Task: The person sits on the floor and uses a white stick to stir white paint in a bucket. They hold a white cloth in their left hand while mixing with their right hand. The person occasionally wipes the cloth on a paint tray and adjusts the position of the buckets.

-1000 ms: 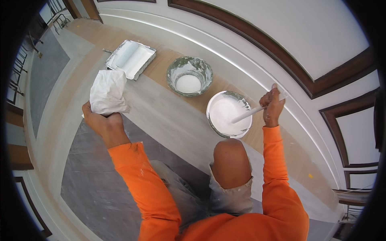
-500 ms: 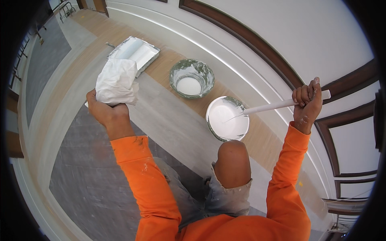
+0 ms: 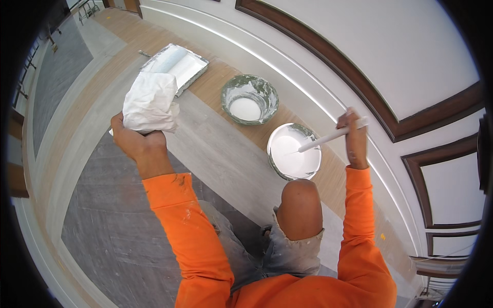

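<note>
Fingers of the right hand [image 3: 354, 137] are closing around one white brush [image 3: 331, 137], its tip lying over the nearer of two paint buckets [image 3: 294, 151]. The left hand [image 3: 134, 141] is gripping one crumpled white rag [image 3: 149, 102], beside one paint tray [image 3: 177, 61] and the farther bucket [image 3: 250, 99].

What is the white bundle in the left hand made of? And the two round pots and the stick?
The white bundle in the left hand looks like soft cloth: crumpled and folded. The two pots look like plastic or metal, smeared with white paint. The stick in the right hand is coated white, so I cannot tell.
</note>
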The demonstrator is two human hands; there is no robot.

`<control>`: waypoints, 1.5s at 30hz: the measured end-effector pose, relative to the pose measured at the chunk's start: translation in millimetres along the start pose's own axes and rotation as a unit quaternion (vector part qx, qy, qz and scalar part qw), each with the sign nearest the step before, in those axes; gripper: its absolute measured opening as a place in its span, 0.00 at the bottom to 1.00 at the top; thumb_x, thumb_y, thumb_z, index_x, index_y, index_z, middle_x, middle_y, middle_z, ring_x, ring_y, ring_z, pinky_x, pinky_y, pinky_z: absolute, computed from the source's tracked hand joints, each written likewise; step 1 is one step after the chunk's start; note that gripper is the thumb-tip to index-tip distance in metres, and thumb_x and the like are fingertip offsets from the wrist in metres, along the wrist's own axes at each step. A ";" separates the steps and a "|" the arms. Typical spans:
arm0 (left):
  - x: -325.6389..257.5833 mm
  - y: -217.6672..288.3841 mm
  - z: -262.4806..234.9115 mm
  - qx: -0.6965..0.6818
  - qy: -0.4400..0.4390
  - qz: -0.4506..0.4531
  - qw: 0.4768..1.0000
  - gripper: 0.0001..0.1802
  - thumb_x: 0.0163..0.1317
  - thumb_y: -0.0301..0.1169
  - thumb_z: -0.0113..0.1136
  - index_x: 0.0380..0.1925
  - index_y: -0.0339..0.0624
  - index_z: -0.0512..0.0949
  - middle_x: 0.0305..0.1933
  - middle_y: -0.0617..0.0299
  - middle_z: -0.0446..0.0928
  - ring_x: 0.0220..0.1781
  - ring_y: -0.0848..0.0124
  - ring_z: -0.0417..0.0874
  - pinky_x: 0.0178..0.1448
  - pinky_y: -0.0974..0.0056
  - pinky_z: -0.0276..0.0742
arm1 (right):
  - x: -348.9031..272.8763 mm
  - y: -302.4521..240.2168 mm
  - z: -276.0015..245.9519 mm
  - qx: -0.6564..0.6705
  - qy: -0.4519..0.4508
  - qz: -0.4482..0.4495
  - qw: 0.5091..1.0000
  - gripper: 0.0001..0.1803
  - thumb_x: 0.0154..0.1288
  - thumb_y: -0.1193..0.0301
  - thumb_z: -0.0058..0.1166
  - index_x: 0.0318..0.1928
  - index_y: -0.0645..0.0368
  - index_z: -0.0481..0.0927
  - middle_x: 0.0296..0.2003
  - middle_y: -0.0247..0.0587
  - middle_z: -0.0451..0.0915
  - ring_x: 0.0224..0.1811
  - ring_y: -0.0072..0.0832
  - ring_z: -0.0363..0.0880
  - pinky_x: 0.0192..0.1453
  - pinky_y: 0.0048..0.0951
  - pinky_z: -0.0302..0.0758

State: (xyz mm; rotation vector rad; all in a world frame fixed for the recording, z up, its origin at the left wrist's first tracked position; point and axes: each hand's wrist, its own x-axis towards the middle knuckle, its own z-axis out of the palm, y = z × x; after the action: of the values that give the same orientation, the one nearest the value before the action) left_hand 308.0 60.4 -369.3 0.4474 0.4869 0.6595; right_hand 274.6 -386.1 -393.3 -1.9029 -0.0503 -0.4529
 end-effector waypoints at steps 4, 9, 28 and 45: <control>2.0 4.8 -4.8 -0.003 -0.003 0.004 1.000 0.23 0.61 0.34 0.48 0.52 0.28 0.70 0.59 0.49 0.73 0.60 0.54 0.77 0.62 0.49 0.75 | -25.7 63.4 20.3 -0.117 -0.044 0.114 0.986 0.19 0.71 0.60 0.53 0.29 0.62 0.79 0.29 0.39 0.79 0.37 0.27 0.77 0.49 0.29 0.72; 2.8 14.6 -4.0 -0.008 0.008 0.014 1.000 0.23 0.61 0.34 0.48 0.52 0.28 0.71 0.59 0.48 0.73 0.62 0.54 0.76 0.63 0.50 0.75 | -47.6 70.5 27.7 -0.231 -0.116 0.204 0.944 0.19 0.67 0.56 0.57 0.34 0.61 0.85 0.26 0.38 0.80 0.30 0.26 0.78 0.40 0.29 0.75; 12.6 6.5 -2.2 0.005 0.016 0.008 1.000 0.23 0.63 0.34 0.47 0.52 0.27 0.71 0.59 0.47 0.74 0.63 0.53 0.75 0.65 0.49 0.73 | -95.6 106.8 18.6 -0.142 -0.131 0.305 0.933 0.14 0.64 0.66 0.57 0.37 0.68 0.85 0.29 0.42 0.84 0.31 0.26 0.85 0.33 0.25 0.81; 9.4 4.5 -0.2 0.008 0.028 0.007 1.000 0.22 0.64 0.34 0.46 0.52 0.28 0.72 0.58 0.48 0.75 0.61 0.53 0.77 0.64 0.49 0.75 | -82.9 144.8 12.6 -0.286 -0.079 0.190 0.936 0.16 0.60 0.64 0.57 0.31 0.67 0.85 0.19 0.47 0.81 0.20 0.34 0.81 0.29 0.34 0.77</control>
State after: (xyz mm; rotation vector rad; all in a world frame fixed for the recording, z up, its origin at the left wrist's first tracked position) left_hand 312.3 69.9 -369.7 0.4494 0.5426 0.6835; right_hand 237.5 -414.1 -554.1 -2.4462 0.3763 -0.0413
